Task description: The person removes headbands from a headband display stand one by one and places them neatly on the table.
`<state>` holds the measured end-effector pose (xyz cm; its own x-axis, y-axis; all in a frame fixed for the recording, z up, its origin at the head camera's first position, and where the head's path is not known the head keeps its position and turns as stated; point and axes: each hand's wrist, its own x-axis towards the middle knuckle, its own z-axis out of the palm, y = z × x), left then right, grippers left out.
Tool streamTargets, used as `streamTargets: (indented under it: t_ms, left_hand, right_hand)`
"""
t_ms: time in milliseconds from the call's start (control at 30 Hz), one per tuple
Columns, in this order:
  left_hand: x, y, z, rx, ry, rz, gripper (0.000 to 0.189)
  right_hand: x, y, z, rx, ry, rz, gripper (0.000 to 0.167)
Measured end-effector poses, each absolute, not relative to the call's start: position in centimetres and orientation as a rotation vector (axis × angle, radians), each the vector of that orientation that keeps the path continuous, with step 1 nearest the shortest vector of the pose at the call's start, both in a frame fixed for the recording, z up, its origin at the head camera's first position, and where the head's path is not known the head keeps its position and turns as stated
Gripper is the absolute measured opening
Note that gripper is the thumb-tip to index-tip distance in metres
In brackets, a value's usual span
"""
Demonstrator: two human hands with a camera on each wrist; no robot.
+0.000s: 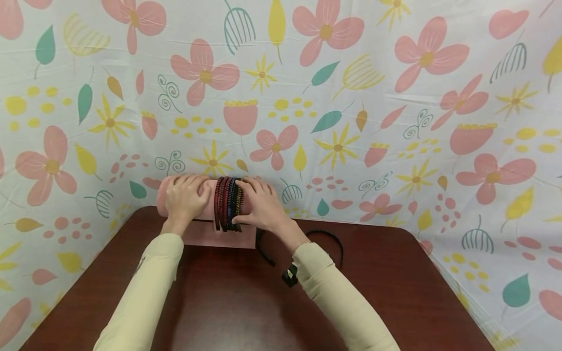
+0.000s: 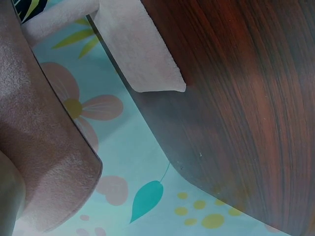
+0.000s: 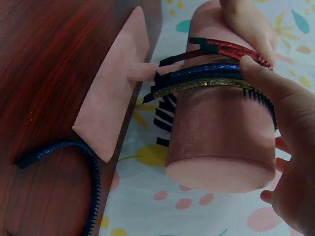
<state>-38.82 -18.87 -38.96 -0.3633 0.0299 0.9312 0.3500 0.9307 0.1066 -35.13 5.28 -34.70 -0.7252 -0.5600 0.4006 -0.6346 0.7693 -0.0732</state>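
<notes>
A pink plush headband holder (image 1: 205, 210), a roll on a stem over a flat base (image 3: 115, 88), stands at the back of the table. My left hand (image 1: 185, 197) grips the roll's left end, fingers over the top. Several headbands sit side by side around the roll: red ones (image 1: 222, 202), a blue one (image 3: 206, 70) and a gold one (image 3: 197, 85). At the blue and gold headbands, my right hand (image 1: 263, 204) has its thumb on the near side and its fingers over the far side, pinching them. The roll's right end is bare in the right wrist view.
A loose dark blue headband (image 3: 92, 182) lies on the brown table (image 1: 246, 302), right of the holder. Close behind the table hangs a flower-patterned cloth (image 1: 281, 117). Something small and black (image 1: 290, 276) shows at the right cuff.
</notes>
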Motion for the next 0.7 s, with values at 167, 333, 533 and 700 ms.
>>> streamTargets:
  t_ms: [167, 333, 533, 700]
  left_hand:
    - [-38.8, -18.9, -38.9, -0.277, -1.923, -0.35, 0.037]
    - [-38.7, -18.8, -38.9, -0.279, -1.937, -0.343, 0.039]
    - [-38.8, -18.9, -39.0, -0.284, -1.922, -0.338, 0.039]
    - [-38.8, -18.9, -38.9, -0.285, -1.904, -0.334, 0.037]
  right_hand:
    - [-35.6, 4.9, -35.1, 0.903, -2.624, 0.29, 0.105]
    - [-36.0, 4.8, -35.5, 0.895, -2.652, 0.293, 0.109]
    - [-36.3, 4.8, -35.7, 0.881, -2.665, 0.242, 0.118]
    - [-36.4, 5.0, -35.8, 0.87, -2.647, 0.178, 0.12]
